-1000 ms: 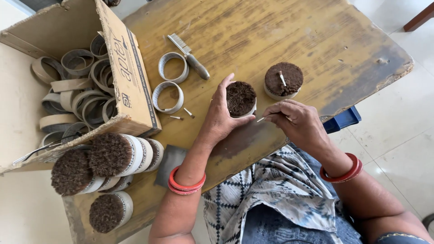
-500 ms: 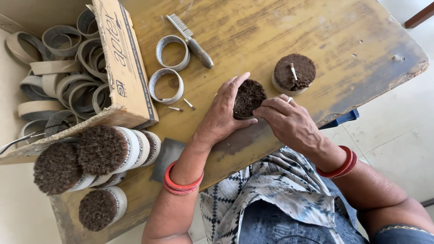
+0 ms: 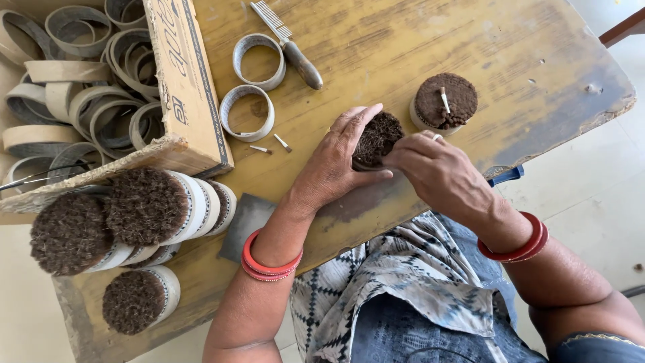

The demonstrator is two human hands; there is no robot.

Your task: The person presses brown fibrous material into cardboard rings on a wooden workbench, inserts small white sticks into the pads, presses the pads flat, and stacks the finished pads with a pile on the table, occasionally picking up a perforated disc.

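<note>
My left hand (image 3: pixel 336 165) cups a round ring packed with dark brown fibre (image 3: pixel 377 138), tilted on the wooden table (image 3: pixel 376 47). My right hand (image 3: pixel 437 171) rests its fingers against the right side of that same bundle; whether it pinches a small stick I cannot tell. A second filled ring (image 3: pixel 445 102) with a small white stick on top stands just to the right, untouched.
Two empty metal rings (image 3: pixel 247 113) and a metal comb with a wooden handle (image 3: pixel 287 42) lie at the back. A cardboard box (image 3: pixel 181 101) of several empty rings stands left. Finished fibre bundles (image 3: pixel 144 208) lie stacked front left. Two small sticks (image 3: pixel 272 144) lie loose.
My left hand has tipped the fibre bundle up on its side, and my right hand has moved in against it. The camera has come closer.
</note>
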